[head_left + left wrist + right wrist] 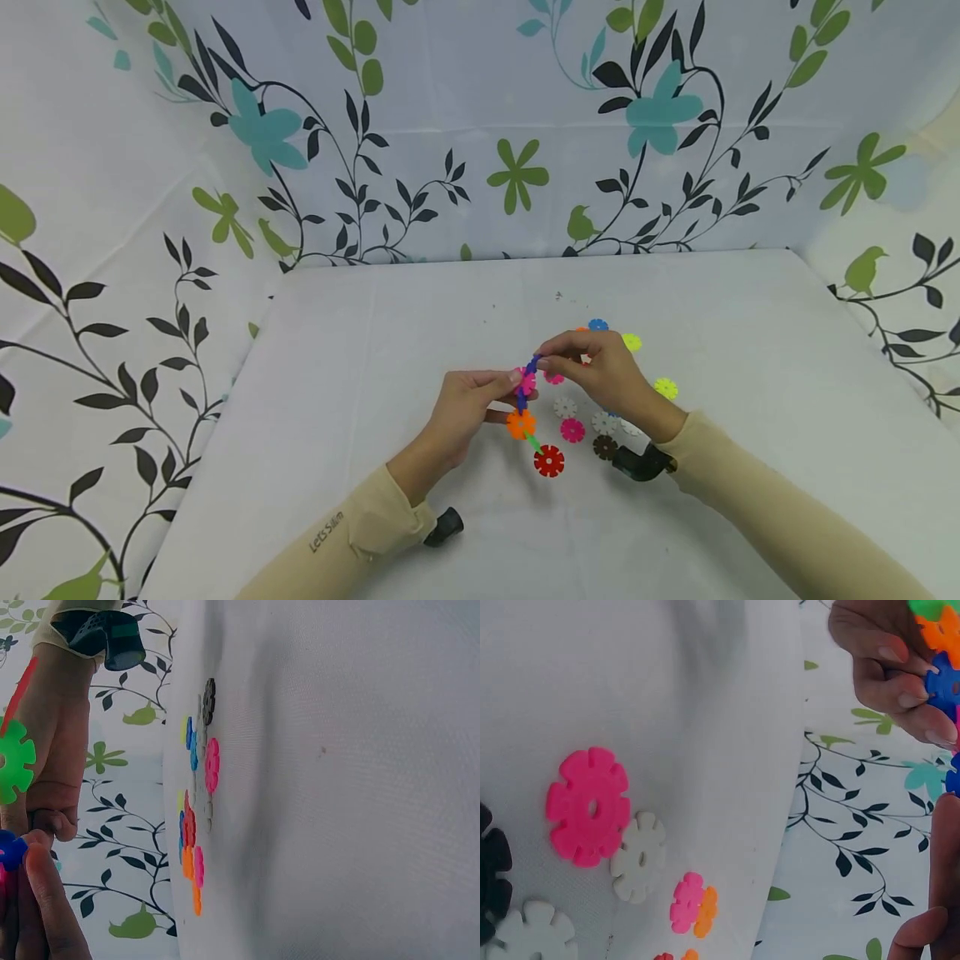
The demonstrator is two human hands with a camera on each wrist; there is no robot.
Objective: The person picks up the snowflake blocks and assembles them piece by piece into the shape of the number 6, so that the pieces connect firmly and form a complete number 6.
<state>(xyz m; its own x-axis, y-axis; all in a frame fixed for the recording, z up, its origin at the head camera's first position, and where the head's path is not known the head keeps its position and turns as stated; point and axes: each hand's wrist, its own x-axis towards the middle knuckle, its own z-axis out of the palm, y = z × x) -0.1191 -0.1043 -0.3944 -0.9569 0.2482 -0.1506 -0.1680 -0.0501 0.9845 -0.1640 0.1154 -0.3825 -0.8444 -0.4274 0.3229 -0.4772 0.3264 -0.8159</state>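
A chain of notched plastic building discs hangs between the hands, fitted edge to edge. From its lower end come a red disc (549, 461), a green disc (533, 443), an orange disc (521, 424), a blue disc (522, 402), a pink disc (528, 382) and a top blue disc (532, 365). My left hand (457, 412) grips the chain around the pink disc. With thumb and fingertips, my right hand (603, 375) pinches the top blue disc. In the right wrist view, fingers partly cover the chain's blue disc (945, 686).
Loose discs lie on the white table (360, 358) beneath and beside the right hand: a pink one (572, 430), a dark brown one (605, 447), several white ones (565, 407), and yellow ones (666, 388). A patterned cloth (450, 108) hangs behind the table.
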